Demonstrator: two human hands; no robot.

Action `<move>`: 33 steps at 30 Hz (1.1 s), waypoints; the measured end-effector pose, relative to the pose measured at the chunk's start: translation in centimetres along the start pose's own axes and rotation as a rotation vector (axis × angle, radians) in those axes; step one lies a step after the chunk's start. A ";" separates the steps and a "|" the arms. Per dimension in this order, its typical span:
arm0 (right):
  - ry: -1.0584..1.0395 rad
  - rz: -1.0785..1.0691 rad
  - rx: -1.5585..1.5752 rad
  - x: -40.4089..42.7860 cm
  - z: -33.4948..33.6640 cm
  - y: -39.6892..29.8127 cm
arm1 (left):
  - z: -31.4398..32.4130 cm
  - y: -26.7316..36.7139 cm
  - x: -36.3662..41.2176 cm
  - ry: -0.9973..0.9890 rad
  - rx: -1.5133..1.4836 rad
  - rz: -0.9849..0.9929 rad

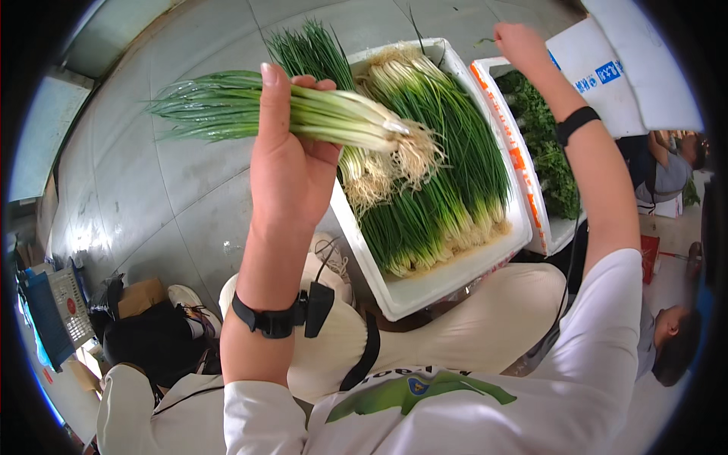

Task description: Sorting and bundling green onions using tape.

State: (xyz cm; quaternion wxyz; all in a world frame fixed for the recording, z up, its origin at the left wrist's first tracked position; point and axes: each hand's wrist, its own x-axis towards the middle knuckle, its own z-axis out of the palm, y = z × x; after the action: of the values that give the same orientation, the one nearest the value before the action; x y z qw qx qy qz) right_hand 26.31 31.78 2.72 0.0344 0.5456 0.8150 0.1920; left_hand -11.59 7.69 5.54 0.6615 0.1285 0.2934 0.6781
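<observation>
My left hand [293,153] is closed around a bunch of green onions [341,114], its roots pointing right and its green tops left. It is held above the left side of a white foam box [404,304], which holds more green onions [455,125] in packed rows. More green tops [313,48] stick out over the box's upper left edge. My right hand [515,42] is raised beyond a second foam box, its fingers closed on a thin green leaf strip [483,41].
The second foam box [537,210] holds leafy greens [537,136] and stands against the first box's right side. A white lid [597,74] lies beyond it. Someone in dark trousers [148,335] sits at left; other people are at right. A plastic basket [71,307] stands far left.
</observation>
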 end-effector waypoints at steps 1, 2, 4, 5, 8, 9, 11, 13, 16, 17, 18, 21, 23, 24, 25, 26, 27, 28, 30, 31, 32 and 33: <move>0.004 -0.008 0.007 0.6 0.5 -1.4 | -0.2 0.1 0.0 0.005 0.017 -0.015; -0.022 0.015 0.042 1.2 1.3 -3.0 | -0.4 0.2 0.0 0.009 0.024 -0.021; -0.071 0.079 0.101 2.0 3.2 -5.0 | -0.6 0.3 0.0 0.028 0.032 -0.028; -0.077 0.078 0.105 2.5 3.8 -5.0 | -0.7 0.2 0.1 0.040 0.036 -0.037; -0.089 -0.010 0.092 3.0 5.9 -5.1 | -0.8 0.0 0.5 0.056 0.009 -0.068; -0.072 0.003 0.150 3.1 5.6 -4.7 | -0.7 0.0 0.7 0.062 -0.014 -0.078; -0.057 0.012 0.217 3.5 4.4 -4.9 | -1.0 0.0 0.9 0.070 -0.022 -0.092; -0.095 0.112 0.318 2.9 1.8 -5.5 | -1.0 -0.2 1.0 0.070 -0.036 -0.110; 0.079 -0.022 0.308 3.0 0.5 -4.6 | -1.1 -0.4 1.0 0.058 -0.027 -0.113; 0.077 -0.020 0.309 2.9 0.1 -4.4 | -1.0 -0.4 1.1 0.031 -0.036 -0.124; 0.083 -0.045 0.292 2.8 -0.4 -4.5 | -1.0 -0.4 1.0 0.004 -0.042 -0.131; 0.082 -0.093 0.272 2.4 -0.3 -5.8 | -0.8 -0.7 1.0 0.060 -0.061 -0.119; 0.077 -0.116 0.266 2.2 -0.1 -6.4 | -0.9 -0.9 0.9 0.035 -0.045 -0.115; 0.035 -0.060 0.248 1.9 -0.3 -6.8 | -1.0 -1.0 0.9 0.019 -0.034 -0.115; -0.008 -0.004 0.229 1.8 -0.4 -7.1 | -0.9 -1.0 0.9 0.020 -0.031 -0.111; -0.006 -0.007 0.232 2.0 0.2 -6.8 | -0.9 -1.0 0.9 0.005 -0.032 -0.114; 0.022 -0.013 0.242 2.2 0.6 -6.4 | -0.8 -0.9 0.8 -0.007 -0.033 -0.118; 0.048 -0.019 0.251 2.2 1.0 -6.0 | -0.8 -0.9 0.7 0.000 -0.032 -0.115; 0.072 -0.007 0.278 2.2 0.3 -5.4 | -1.0 -0.7 0.8 -0.004 -0.012 -0.118; 0.094 0.015 0.297 2.1 -0.4 -5.2 | -1.0 -0.7 0.8 0.007 -0.012 -0.114; 0.091 0.006 0.303 2.0 -0.6 -5.1 | -1.0 -0.9 0.8 0.024 -0.013 -0.112; 0.082 0.029 0.288 1.9 -0.8 -4.7 | -0.9 -1.0 0.9 0.035 -0.017 -0.112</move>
State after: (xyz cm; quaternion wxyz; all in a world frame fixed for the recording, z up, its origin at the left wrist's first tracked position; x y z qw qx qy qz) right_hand 21.24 31.77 2.13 -0.0803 0.5483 0.8268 0.0959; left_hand -11.32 8.33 4.08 0.6943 0.0943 0.3061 0.6444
